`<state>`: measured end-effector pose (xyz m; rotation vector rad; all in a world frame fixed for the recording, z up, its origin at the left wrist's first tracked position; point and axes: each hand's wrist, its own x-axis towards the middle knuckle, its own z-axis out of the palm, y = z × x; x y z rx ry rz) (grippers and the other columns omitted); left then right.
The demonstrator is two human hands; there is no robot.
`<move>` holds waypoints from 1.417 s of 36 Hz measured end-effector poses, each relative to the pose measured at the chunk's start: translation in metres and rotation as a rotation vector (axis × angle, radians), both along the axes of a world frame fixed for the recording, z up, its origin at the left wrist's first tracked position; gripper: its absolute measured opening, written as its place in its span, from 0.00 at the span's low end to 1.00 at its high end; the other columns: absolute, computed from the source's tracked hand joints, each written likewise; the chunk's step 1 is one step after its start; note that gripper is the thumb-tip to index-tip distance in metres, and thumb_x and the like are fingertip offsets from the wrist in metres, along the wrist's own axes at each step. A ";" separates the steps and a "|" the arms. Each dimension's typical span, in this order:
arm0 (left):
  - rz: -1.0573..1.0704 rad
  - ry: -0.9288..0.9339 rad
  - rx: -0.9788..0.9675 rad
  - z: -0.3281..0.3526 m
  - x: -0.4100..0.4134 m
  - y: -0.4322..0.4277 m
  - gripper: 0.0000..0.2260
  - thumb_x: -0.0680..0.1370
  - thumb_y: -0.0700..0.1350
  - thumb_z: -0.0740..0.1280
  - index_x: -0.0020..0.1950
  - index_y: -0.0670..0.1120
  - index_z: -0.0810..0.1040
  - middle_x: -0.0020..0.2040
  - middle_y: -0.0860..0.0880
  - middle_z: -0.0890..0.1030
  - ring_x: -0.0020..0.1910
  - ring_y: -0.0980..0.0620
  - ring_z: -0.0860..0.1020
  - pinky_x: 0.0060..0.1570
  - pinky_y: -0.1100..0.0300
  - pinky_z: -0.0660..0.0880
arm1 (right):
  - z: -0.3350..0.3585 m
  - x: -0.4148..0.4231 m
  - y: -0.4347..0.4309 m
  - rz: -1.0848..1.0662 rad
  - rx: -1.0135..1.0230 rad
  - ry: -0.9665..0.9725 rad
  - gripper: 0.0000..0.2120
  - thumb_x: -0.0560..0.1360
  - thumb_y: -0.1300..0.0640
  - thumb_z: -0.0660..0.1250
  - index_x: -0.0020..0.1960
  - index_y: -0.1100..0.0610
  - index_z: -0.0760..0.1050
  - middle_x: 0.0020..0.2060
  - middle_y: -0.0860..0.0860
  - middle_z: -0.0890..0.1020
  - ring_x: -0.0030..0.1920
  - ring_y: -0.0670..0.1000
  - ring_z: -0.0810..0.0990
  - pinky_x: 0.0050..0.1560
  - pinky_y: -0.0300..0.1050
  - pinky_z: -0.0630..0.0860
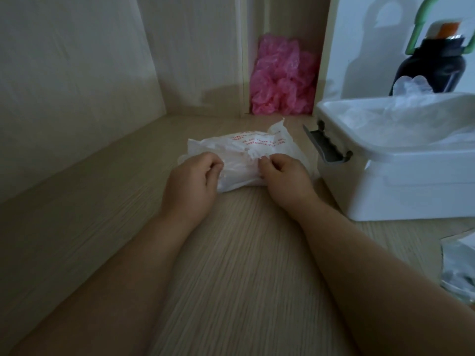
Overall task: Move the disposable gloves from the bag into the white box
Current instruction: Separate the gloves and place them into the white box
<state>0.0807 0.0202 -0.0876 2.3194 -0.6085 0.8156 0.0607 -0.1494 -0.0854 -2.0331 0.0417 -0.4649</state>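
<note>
A white plastic bag (246, 147) with red print lies on the wooden desk, holding a flat stack of clear gloves. My left hand (191, 182) pinches the bag's near left edge. My right hand (285, 176) pinches the torn near right edge. To the right stands the white box (401, 186), lid off, with clear disposable gloves (421, 114) heaped inside. A grey latch (325, 145) sticks out from the box's left end, close to the bag.
Pink plastic gloves (282, 78) fill a narrow niche behind the bag. A black bottle (431, 65) with a green handle stands behind the box. Another clear plastic pack (460, 271) lies at the right edge. A wall panel closes the left side.
</note>
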 end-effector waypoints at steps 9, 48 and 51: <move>0.040 0.137 -0.074 0.008 -0.009 -0.005 0.08 0.79 0.51 0.63 0.50 0.48 0.72 0.41 0.54 0.76 0.38 0.55 0.75 0.36 0.59 0.68 | -0.001 -0.001 0.000 0.014 0.053 -0.049 0.10 0.79 0.51 0.63 0.48 0.55 0.79 0.40 0.45 0.80 0.43 0.42 0.76 0.44 0.32 0.70; -0.078 0.377 -0.309 0.004 -0.007 -0.010 0.04 0.78 0.44 0.67 0.47 0.46 0.81 0.41 0.52 0.82 0.40 0.58 0.78 0.43 0.64 0.72 | -0.005 -0.001 0.006 0.078 -0.239 -0.075 0.07 0.79 0.54 0.62 0.51 0.55 0.78 0.46 0.48 0.78 0.48 0.48 0.77 0.53 0.47 0.75; -0.112 0.405 -0.431 0.005 -0.005 -0.010 0.06 0.79 0.43 0.65 0.44 0.51 0.79 0.39 0.56 0.80 0.37 0.64 0.76 0.40 0.70 0.70 | -0.006 0.001 0.006 0.031 -0.237 -0.080 0.06 0.80 0.54 0.61 0.48 0.55 0.75 0.43 0.49 0.78 0.46 0.50 0.76 0.49 0.46 0.74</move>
